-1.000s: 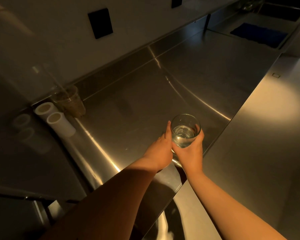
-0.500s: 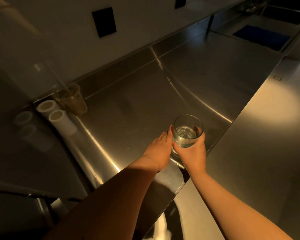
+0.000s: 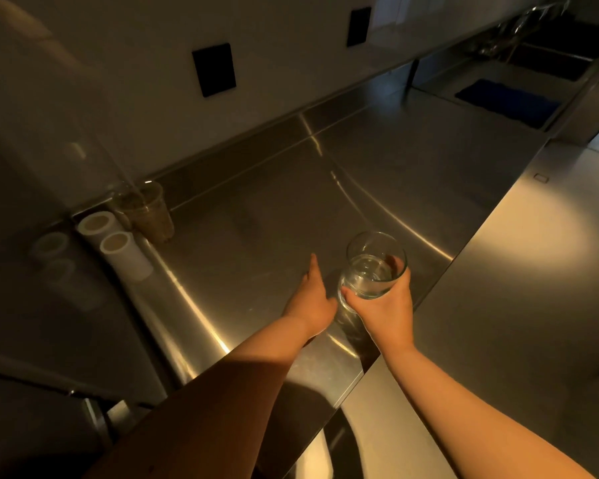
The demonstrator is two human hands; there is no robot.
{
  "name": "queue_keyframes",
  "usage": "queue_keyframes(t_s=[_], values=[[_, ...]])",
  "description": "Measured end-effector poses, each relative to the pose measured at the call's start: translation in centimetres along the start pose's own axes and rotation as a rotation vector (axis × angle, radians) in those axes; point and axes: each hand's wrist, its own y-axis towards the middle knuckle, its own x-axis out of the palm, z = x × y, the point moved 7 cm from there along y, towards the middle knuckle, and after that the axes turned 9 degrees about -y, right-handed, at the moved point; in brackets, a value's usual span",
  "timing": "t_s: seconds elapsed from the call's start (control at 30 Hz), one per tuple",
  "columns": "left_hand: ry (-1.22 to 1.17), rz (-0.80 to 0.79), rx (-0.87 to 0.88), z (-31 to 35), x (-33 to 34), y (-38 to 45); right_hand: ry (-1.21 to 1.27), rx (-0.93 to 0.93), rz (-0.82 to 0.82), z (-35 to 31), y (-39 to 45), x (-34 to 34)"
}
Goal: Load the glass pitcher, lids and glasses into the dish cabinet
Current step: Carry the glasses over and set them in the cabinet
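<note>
A clear round drinking glass (image 3: 374,267) is held just above the steel counter (image 3: 256,236), near its front edge. My right hand (image 3: 382,311) grips the glass from below and behind, fingers curled round its side. My left hand (image 3: 312,299) lies just left of the glass with fingers stretched forward, apart from it and holding nothing. Pitcher, lids and cabinet are not in view.
A plastic cup with brownish contents (image 3: 149,210) and two white rolls (image 3: 118,248) sit at the counter's back left by a steel wall. A blue mat (image 3: 505,102) lies in a sink far right. Black wall plates (image 3: 213,69) hang above.
My left hand has let go of the glass and slid left with its fingers straightened. The right hand keeps the glass, now slightly further right.
</note>
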Motion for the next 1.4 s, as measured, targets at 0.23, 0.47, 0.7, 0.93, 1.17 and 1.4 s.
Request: queue_keyframes(t_s=[0.23,0.47,0.7,0.93,1.17,1.4], values=[[-1.201,0.011,-0.451,0.6,0.3,-0.5,0.077,-0.098,0.023,-5.8,0.9,-3.8],[-1.758,-0.184,-0.375,5.6,-0.3,-2.0,0.125,-0.232,-0.019,-12.6,0.3,-7.5],[-1.806,-0.329,-0.321,9.5,0.4,-5.4,0.137,-0.257,-0.158,-17.6,-1.3,-9.3],[-1.848,-0.502,-0.094,13.0,-1.7,-9.1,0.156,-0.328,-0.209,-21.2,-4.3,-9.7],[-1.721,-0.414,-0.066,11.9,-3.9,-12.6,0.065,-0.407,-0.295,-23.7,-5.9,-9.0],[-1.697,-0.454,0.092,12.6,-7.1,-18.4,0.002,-0.521,-0.400,-27.7,-9.2,-9.4]])
